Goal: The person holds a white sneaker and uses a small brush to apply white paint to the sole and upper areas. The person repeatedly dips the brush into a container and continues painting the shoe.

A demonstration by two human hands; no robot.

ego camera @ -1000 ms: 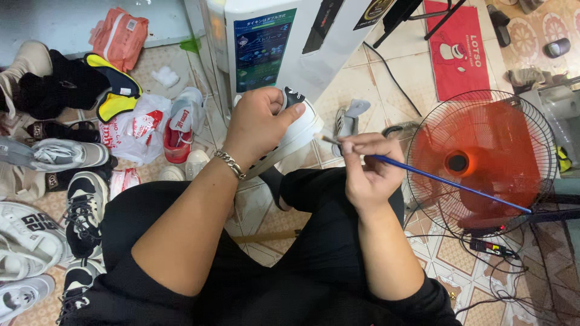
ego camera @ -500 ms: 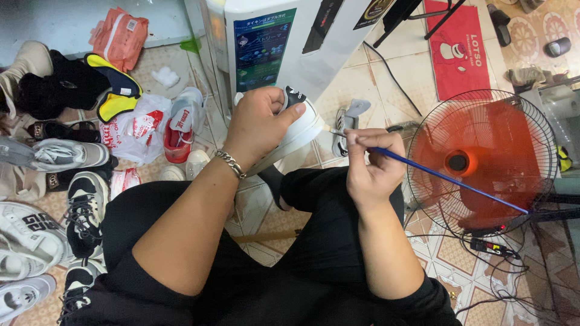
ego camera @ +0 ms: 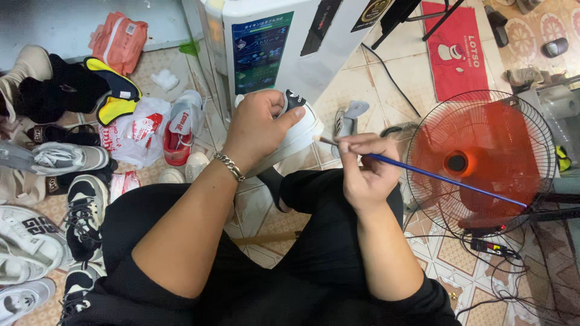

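Over tiled floor [ego camera: 266, 217], left hand [ego camera: 260, 130] grips white sneaker [ego camera: 296, 136].

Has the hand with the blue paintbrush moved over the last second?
Yes. The right hand with the paintbrush has shifted slightly left, away from the red fan and closer to the white shoe.

At the centre of the frame the left hand [ego camera: 257, 130] grips a shoe [ego camera: 296, 136], with the right hand [ego camera: 365, 172] just to its right holding a brush [ego camera: 435, 178]. A fan [ego camera: 483, 160] stands at the right. Above the shoe rises an appliance [ego camera: 272, 48]. A pile of shoes [ego camera: 54, 193] covers the floor [ego camera: 266, 211] along the left edge.
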